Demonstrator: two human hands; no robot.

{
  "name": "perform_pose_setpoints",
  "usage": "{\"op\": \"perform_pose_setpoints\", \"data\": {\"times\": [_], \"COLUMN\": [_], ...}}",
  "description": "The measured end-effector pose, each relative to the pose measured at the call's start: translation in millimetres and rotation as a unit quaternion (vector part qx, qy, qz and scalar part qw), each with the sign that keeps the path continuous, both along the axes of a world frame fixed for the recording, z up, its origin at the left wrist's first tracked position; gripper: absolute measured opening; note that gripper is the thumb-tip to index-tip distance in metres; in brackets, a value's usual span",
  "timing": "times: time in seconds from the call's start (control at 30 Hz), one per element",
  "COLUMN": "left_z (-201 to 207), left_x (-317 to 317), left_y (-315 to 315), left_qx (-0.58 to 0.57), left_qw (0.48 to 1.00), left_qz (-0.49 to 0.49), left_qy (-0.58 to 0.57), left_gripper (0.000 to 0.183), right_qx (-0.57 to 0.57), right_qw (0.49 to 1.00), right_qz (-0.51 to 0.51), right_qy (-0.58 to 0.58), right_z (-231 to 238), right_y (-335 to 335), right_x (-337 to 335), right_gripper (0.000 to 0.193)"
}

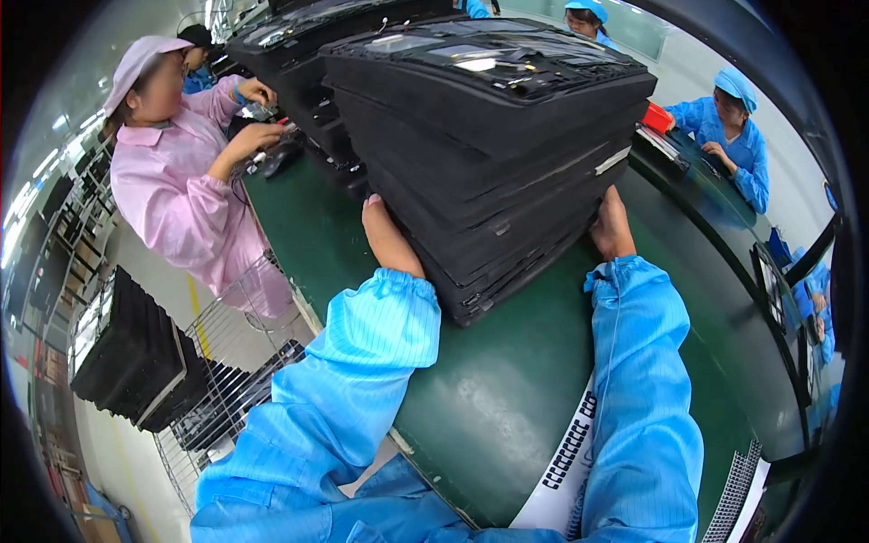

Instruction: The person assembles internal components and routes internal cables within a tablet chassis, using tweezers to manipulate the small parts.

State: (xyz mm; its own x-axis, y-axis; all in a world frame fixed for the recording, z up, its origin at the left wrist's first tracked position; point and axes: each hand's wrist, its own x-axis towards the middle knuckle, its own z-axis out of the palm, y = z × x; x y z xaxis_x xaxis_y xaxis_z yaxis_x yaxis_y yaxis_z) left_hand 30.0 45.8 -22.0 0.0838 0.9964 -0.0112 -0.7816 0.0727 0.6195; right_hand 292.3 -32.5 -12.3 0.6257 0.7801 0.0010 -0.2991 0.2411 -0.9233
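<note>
two hands (385, 226) (613, 226) hold one black stack (489, 181).

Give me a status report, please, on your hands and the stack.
Left hand and right hand: holding black layered stack from both sides. Stack over green tabletop; contact unclear. Second black stack just beyond.

Bright blue sleeves (348, 371), finely pinstriped, baggy, wrinkled; gathered cuffs (405, 279); hands (389, 233) bare.

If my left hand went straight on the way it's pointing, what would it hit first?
Probably the farther black stack, beyond the near stack your left hand touches; depth is hard to judge.
</note>
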Motion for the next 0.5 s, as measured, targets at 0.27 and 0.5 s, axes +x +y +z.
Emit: {"op": "perform_pose_setpoints", "data": {"times": [0.27, 0.5], "left_z": [-63.3, 5.6], "left_x": [9.2, 3.7], "left_y": [53.9, 6.7], "left_qx": [0.146, -0.036], "left_qw": [0.955, 0.992], "left_qz": [0.185, -0.058], "left_qy": [0.181, -0.103], "left_gripper": [0.041, 0.040], "right_qx": [0.015, 0.024], "right_qw": [1.000, 0.998], "right_qz": [-0.016, -0.047], "right_qy": [0.017, -0.017], "right_z": [-10.9, -16.7], "right_y": [10.9, 6.2], "right_x": [5.8, 4.4], "right_gripper": [0.045, 0.046]}}
